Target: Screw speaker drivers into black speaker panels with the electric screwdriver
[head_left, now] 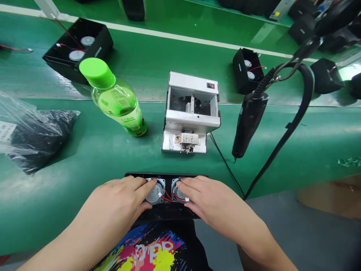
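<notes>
A black speaker panel (169, 213) lies at the near edge of the green bench, in front of my body. Two round grey speaker drivers with red wires and white plugs sit side by side in it. My left hand (121, 197) grips the left speaker driver (154, 194), fingers on its far rim and thumb at its near side. On the right speaker driver (178, 192), my right hand (207, 197) has the same kind of grip. The undersides of both drivers are hidden.
Beyond the panel stands a silver screw feeder (194, 113), with a green-capped bottle (121, 101) left of it. A black electric screwdriver (249, 124) hangs at the right. A bag of black parts (42, 135) lies left. Black speaker boxes (98, 45) stand at the back.
</notes>
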The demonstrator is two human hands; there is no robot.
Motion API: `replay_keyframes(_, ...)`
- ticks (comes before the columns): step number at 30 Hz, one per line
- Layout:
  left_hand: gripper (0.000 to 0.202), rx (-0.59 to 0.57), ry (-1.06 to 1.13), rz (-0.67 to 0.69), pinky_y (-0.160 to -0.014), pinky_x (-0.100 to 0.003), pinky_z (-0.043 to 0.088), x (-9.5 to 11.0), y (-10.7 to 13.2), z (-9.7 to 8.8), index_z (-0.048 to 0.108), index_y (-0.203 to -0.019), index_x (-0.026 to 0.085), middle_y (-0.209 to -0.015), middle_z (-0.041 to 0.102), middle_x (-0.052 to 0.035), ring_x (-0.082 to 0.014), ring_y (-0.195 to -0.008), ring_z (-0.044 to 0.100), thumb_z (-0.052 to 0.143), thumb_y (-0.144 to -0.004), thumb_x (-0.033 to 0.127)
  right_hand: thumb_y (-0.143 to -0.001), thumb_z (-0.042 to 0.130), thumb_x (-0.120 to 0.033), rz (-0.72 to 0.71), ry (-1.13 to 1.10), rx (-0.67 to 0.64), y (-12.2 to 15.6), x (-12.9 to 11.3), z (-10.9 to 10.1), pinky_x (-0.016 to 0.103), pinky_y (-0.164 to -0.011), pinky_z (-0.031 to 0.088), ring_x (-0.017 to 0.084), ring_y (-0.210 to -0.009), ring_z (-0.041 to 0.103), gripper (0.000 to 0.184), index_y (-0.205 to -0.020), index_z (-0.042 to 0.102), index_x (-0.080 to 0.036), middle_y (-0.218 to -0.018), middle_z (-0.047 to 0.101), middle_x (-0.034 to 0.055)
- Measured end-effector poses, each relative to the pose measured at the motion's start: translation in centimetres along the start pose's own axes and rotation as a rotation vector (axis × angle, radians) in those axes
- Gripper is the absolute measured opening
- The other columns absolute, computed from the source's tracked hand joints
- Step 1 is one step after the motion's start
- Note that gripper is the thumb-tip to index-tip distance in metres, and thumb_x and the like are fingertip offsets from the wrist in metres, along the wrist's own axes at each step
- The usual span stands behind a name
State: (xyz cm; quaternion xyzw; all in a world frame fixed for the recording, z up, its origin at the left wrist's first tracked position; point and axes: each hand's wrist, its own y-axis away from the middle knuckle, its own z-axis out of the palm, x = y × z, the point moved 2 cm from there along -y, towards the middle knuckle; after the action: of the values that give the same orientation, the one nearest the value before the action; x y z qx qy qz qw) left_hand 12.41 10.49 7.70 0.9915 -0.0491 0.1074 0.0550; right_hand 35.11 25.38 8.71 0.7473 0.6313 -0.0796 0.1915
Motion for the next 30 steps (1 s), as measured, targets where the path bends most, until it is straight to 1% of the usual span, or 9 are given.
replay_keyframes(8,0.051,0.002,-0.013,-0.007,-0.078,-0.050,0.074,0.4,0.1,0.5,0.082,-0.136,0.018,-0.119,0.087,-0.0138,-0.0357,-0.094,0.085,0.090,-0.086,0.022,-0.104,0.079,-0.024,-0.006,0.009,-0.004,0.0,0.1,0.4,0.050,-0.101,0.071,0.032,-0.124,0.078,0.053,-0.152,0.059,-0.015,-0.143,0.079,0.0115)
replay_keyframes(12,0.050,-0.041,-0.006,-0.041,-0.080,-0.049,0.073,0.4,0.2,0.8,0.080,-0.140,0.021,-0.123,0.087,-0.0134,-0.0354,-0.098,0.085,0.086,-0.090,0.021,-0.105,0.076,-0.024,-0.026,0.031,0.000,-0.1,0.0,0.3,0.049,-0.099,0.071,0.031,-0.120,0.079,0.049,-0.150,0.061,-0.013,-0.140,0.080,0.0123)
replay_keyframes(16,0.048,-0.069,0.011,-0.056,-0.084,-0.050,0.072,0.5,0.3,1.0,0.078,-0.144,0.021,-0.127,0.086,-0.0139,-0.0356,-0.102,0.084,0.078,-0.096,0.022,-0.106,0.074,-0.024,-0.025,0.022,-0.036,0.0,0.2,0.1,0.048,-0.099,0.071,0.030,-0.119,0.078,0.047,-0.150,0.061,-0.015,-0.141,0.080,0.0118)
replay_keyframes(19,0.049,-0.073,0.018,-0.058,-0.085,-0.052,0.072,0.5,0.3,0.9,0.078,-0.145,0.022,-0.125,0.086,-0.0132,-0.0357,-0.102,0.084,0.078,-0.096,0.022,-0.108,0.071,-0.026,-0.029,0.010,-0.037,0.1,0.3,0.2,0.047,-0.102,0.070,0.028,-0.119,0.078,0.045,-0.151,0.061,-0.016,-0.142,0.080,0.0116)
replay_keyframes(23,0.046,-0.102,0.010,-0.083,-0.086,-0.052,0.073,0.5,0.2,0.7,0.080,-0.142,0.022,-0.124,0.086,-0.0136,-0.0361,-0.101,0.084,0.080,-0.096,0.023,-0.108,0.071,-0.025,-0.015,0.014,-0.037,-0.2,-0.1,0.4,0.049,-0.103,0.070,0.030,-0.123,0.078,0.046,-0.152,0.061,-0.015,-0.142,0.079,0.0126)
replay_keyframes(26,0.044,-0.109,0.016,-0.096,-0.085,-0.053,0.073,0.4,0.2,0.6,0.081,-0.140,0.022,-0.124,0.086,-0.0133,-0.0370,-0.102,0.084,0.080,-0.096,0.023,-0.107,0.072,-0.021,0.012,0.063,-0.015,0.1,-0.7,0.2,0.050,-0.102,0.071,0.032,-0.120,0.078,0.045,-0.150,0.061,-0.012,-0.139,0.080,0.0144)
replay_keyframes(28,0.047,-0.103,0.028,-0.095,-0.085,-0.054,0.073,0.3,0.1,0.7,0.081,-0.141,0.022,-0.125,0.086,-0.0131,-0.0372,-0.102,0.084,0.080,-0.095,0.024,-0.106,0.072,-0.019,0.006,0.076,0.013,0.8,-0.8,-0.3,0.051,-0.105,0.070,0.032,-0.123,0.077,0.046,-0.151,0.061,-0.013,-0.142,0.078,0.0154)
replay_keyframes(29,0.047,-0.098,0.031,-0.095,-0.086,-0.054,0.073,0.3,0.1,0.7,0.081,-0.142,0.022,-0.125,0.086,-0.0131,-0.0374,-0.102,0.084,0.079,-0.095,0.024,-0.106,0.072,-0.019,0.001,0.057,0.066,1.4,-0.6,-0.8,0.050,-0.106,0.070,0.031,-0.124,0.077,0.046,-0.151,0.062,-0.015,-0.143,0.078,0.0145)
replay_keyframes(30,0.048,-0.095,0.033,-0.094,-0.087,-0.054,0.073,0.2,0.1,0.7,0.080,-0.142,0.022,-0.126,0.086,-0.0132,-0.0375,-0.103,0.084,0.079,-0.095,0.024,-0.106,0.073,-0.019,0.007,0.026,0.155,1.9,-0.2,-1.3,0.048,-0.106,0.070,0.029,-0.123,0.077,0.046,-0.151,0.062,-0.018,-0.142,0.078,0.0125)
